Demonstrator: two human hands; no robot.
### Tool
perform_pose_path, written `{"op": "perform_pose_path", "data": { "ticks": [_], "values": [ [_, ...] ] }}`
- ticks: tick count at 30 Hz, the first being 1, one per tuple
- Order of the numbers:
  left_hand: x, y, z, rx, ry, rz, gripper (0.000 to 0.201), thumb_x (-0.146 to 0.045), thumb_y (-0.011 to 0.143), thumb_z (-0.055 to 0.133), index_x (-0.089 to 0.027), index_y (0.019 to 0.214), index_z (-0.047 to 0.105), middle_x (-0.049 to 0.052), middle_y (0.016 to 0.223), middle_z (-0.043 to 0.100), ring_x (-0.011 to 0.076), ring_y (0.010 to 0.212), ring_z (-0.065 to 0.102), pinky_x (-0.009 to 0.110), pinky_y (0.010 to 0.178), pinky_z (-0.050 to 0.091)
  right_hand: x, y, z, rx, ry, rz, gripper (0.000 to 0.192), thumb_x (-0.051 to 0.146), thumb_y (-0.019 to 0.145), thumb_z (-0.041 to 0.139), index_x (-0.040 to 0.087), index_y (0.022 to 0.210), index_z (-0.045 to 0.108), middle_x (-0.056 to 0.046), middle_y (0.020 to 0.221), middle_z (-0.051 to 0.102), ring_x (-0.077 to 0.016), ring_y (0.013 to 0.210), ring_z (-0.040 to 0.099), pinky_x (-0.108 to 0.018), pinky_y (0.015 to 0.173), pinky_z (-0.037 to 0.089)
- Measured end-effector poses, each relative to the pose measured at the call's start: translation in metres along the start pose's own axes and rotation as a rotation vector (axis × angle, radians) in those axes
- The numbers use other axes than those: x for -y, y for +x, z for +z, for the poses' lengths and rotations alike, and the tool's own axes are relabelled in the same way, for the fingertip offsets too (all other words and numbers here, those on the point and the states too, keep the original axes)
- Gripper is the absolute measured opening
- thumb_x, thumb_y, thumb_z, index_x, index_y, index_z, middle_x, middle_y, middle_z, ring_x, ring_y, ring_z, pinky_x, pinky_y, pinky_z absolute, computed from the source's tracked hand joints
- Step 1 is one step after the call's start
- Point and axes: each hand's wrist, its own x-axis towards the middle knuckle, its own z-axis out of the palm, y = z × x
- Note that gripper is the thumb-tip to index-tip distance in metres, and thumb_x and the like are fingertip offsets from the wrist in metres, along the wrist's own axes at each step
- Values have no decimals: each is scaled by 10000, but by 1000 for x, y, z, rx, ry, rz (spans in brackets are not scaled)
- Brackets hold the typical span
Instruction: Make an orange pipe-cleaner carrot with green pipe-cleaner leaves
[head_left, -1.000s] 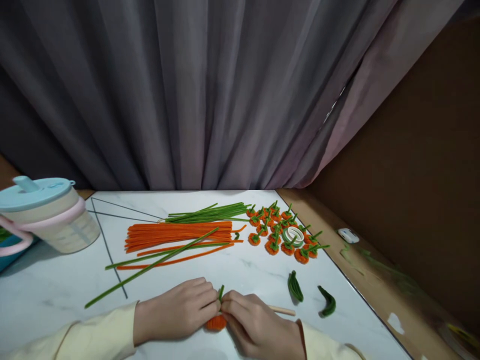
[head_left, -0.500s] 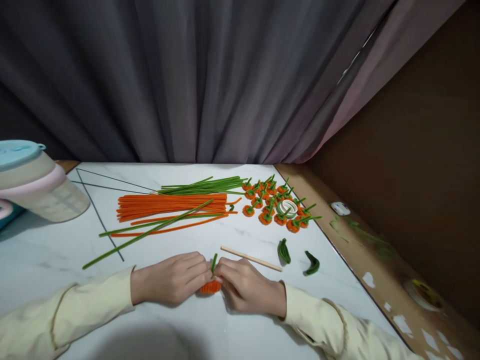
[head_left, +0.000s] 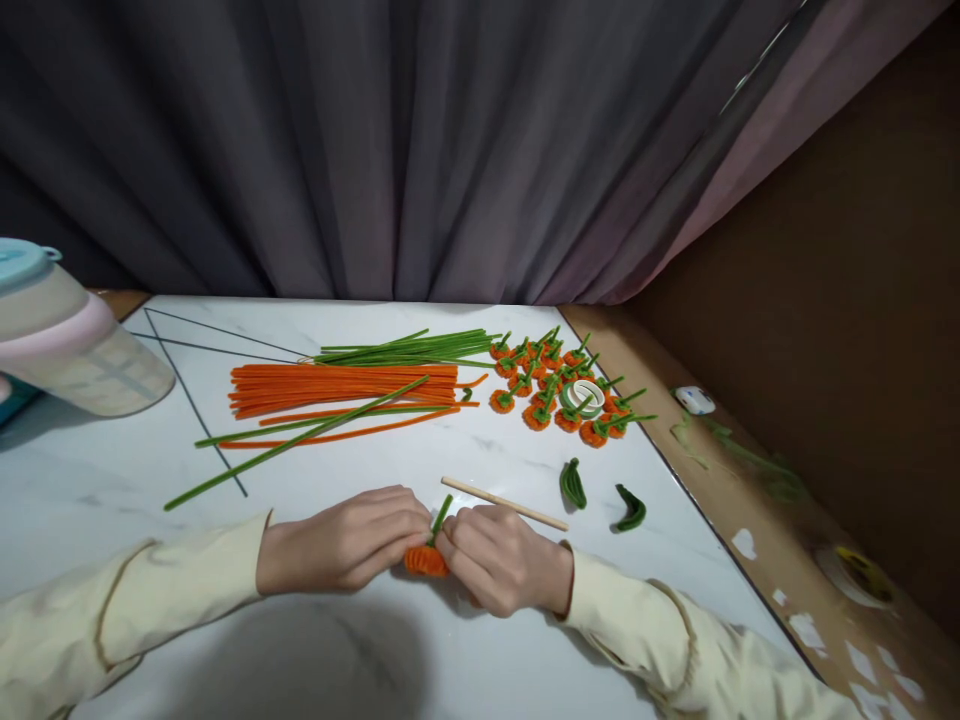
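Between my two hands is a small pipe-cleaner pumpkin [head_left: 426, 561], a ribbed orange body with a green stem slanting up to the right. My left hand [head_left: 352, 538] pinches it from the left, fingers closed near the base of the stem. On the other side, my right hand [head_left: 495, 555] is closed on its right edge and stem base; the fingertips are partly hidden. Just beyond my right hand lies a thin wooden stick [head_left: 504, 503]. Two dark green coiled pieces, one leaf-like [head_left: 573, 485] and one curved [head_left: 630, 508], rest to the right.
Orange pipe cleaners [head_left: 341, 389] and green pipe cleaners [head_left: 405, 349] lie in bundles ahead. Several finished orange pumpkins [head_left: 537, 416] cluster at the back right around a tape roll [head_left: 583, 398]. A lidded cup [head_left: 112, 365] stands at left. Paper scraps [head_left: 807, 630] lie on the brown surface.
The view has tipped down slightly, shifting the table upward. The pumpkin's stem leans further right, and more of its orange body shows. Both hands stay on it.
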Motion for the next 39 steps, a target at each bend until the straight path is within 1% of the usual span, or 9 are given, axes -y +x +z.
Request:
{"op": "perform_pose_path", "data": {
  "ticks": [4, 8, 11, 17, 22, 25, 32, 35, 39],
  "values": [
    [2, -1, -1, -4, -6, -8, 154, -188, 942, 388, -119, 989, 517, 97, 819, 613, 170, 765, 544, 299, 736, 478, -1, 1, -3, 26, -11, 43, 217, 49, 882, 358, 75, 824, 565, -37, 640, 505, -141, 564, 453, -273, 469, 306],
    [5, -3, 0, 37, 77, 2, 248, -345, 890, 526, -125, 1004, 506, 99, 847, 619, 190, 800, 552, 315, 751, 469, -1, 2, -3, 57, -14, 68, 238, 47, 886, 338, 72, 828, 567, -35, 623, 497, -142, 558, 449, -272, 457, 301],
    [6, -4, 2, 37, 150, 26, 145, -241, 937, 428, -128, 980, 508, 95, 827, 627, 178, 781, 549, 298, 736, 460, -2, 2, -3, 92, -16, 38, 233, 51, 892, 333, 76, 837, 559, -32, 643, 494, -135, 562, 458, -267, 456, 303],
    [8, -5, 5, 28, 275, 158, 179, -165, 938, 362, -128, 897, 532, 105, 785, 636, 181, 731, 544, 301, 681, 451, -4, 2, -8, 200, -43, -36, 197, 56, 891, 351, 82, 856, 543, -22, 655, 469, -132, 571, 476, -258, 436, 304],
    [5, 0, -4, 72, 161, 128, 104, -172, 904, 438, -125, 924, 528, 109, 807, 644, 199, 788, 549, 329, 721, 444, -3, 1, -8, 203, -23, -38, 172, 51, 873, 367, 64, 863, 539, -33, 671, 485, -134, 563, 481, -259, 425, 313],
    [3, 7, -12, 128, 100, 81, 132, -139, 900, 408, -125, 938, 533, 105, 813, 643, 204, 814, 544, 345, 757, 435, -3, 0, -6, 228, -38, -10, 169, 53, 881, 362, 79, 862, 528, -29, 667, 482, -131, 565, 476, -258, 433, 323],
    [1, 19, -22, 279, 244, 55, 242, -143, 922, 363, -148, 764, 546, 68, 701, 589, 176, 685, 492, 327, 695, 419, -2, 1, -5, 209, -31, 66, 256, 43, 888, 302, 99, 811, 539, -33, 638, 478, -134, 528, 431, -264, 414, 304],
    [-1, 20, -21, 259, 274, 93, 275, -105, 922, 333, -150, 749, 543, 71, 696, 588, 174, 676, 498, 316, 669, 427, -2, -1, -4, 176, -21, 81, 283, 32, 882, 270, 86, 830, 543, -40, 639, 480, -140, 531, 442, -266, 418, 321],
    [-4, 19, -18, 127, 178, 86, 247, -90, 924, 326, -134, 831, 551, 81, 707, 608, 173, 684, 527, 299, 660, 457, -2, -5, -5, 126, -21, 72, 224, 33, 865, 307, 62, 908, 525, -48, 661, 496, -147, 547, 483, -267, 439, 351]
  ]
}}
